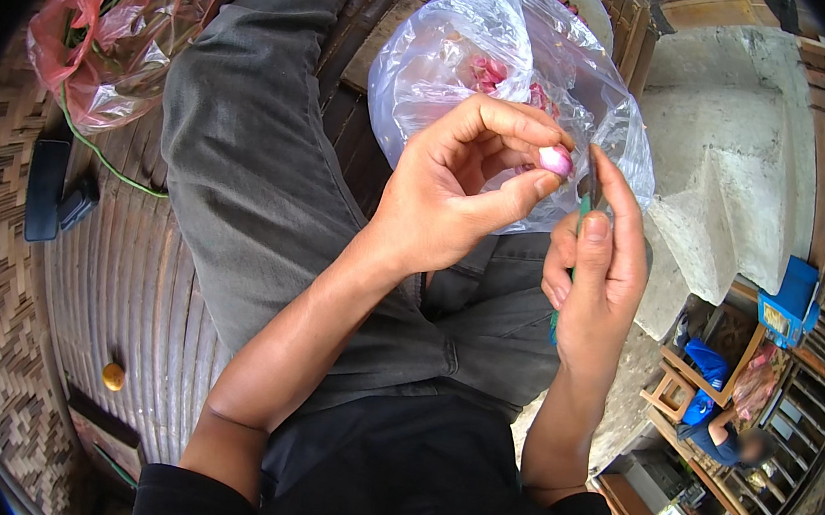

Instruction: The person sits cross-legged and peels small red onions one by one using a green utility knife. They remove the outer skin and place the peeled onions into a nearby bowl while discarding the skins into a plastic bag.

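Note:
My left hand pinches a small shallot between thumb and fingertips; its surface is part white, part pink-purple. Just to its right, my right hand grips a small knife with a green handle, the blade pointing away from me and my index finger along it. Beneath both hands a clear plastic bag lies spread over my lap, with reddish shallots or their skins showing in it. Behind the bag, a round container holds more reddish pieces, partly covered by the plastic.
A red plastic bag with green stalks lies at the upper left. Near it are a black phone and a small dark case. A yellowish round fruit rests on the bamboo slats. Another person sits far right.

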A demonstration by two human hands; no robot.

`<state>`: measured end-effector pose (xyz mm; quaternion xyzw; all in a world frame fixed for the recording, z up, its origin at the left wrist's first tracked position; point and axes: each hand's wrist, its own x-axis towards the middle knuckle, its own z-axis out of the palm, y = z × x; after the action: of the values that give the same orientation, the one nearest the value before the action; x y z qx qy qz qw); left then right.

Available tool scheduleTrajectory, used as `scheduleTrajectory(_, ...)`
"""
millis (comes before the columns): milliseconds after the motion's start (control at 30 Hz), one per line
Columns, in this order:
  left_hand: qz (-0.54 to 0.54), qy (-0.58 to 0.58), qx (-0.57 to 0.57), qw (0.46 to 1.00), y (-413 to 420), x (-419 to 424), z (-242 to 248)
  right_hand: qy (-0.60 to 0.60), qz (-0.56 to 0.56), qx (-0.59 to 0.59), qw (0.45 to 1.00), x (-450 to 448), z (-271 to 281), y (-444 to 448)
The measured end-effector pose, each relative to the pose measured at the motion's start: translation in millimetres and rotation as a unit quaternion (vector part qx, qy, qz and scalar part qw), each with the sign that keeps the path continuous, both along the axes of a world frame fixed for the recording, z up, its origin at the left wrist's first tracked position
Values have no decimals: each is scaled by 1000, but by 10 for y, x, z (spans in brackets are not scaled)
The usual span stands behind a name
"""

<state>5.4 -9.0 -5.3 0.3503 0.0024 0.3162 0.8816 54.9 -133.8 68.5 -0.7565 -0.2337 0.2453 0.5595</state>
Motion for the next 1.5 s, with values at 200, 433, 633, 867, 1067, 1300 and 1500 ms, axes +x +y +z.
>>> scheduleTrajectory(200,-28,19,-39,999,13,-37,17,32,67,32,997,13,69,-50)
scheduleTrajectory(433,-45,27,-41,998,32,-50,25,3,80,4,997,62,29,-97)
scheduleTrajectory(633,-52,16,-63,997,40,-44,11,-81,81,-18,993,48,-6,-94)
scheduleTrajectory(867,-53,25,-56,997,41,-43,10,-43,55,15,997,7,-25,-52)
scheduleTrajectory(1067,-58,20,-47,997,37,-55,23,7,21,28,999,-16,-16,-18)
scheduleTrajectory(1300,-80,32,-63,994,51,-66,16,-29,30,19,999,-33,-19,-24)
scheduleTrajectory(1500,-58,30,-31,997,55,-54,15,-66,0,18,998,13,-54,-19)
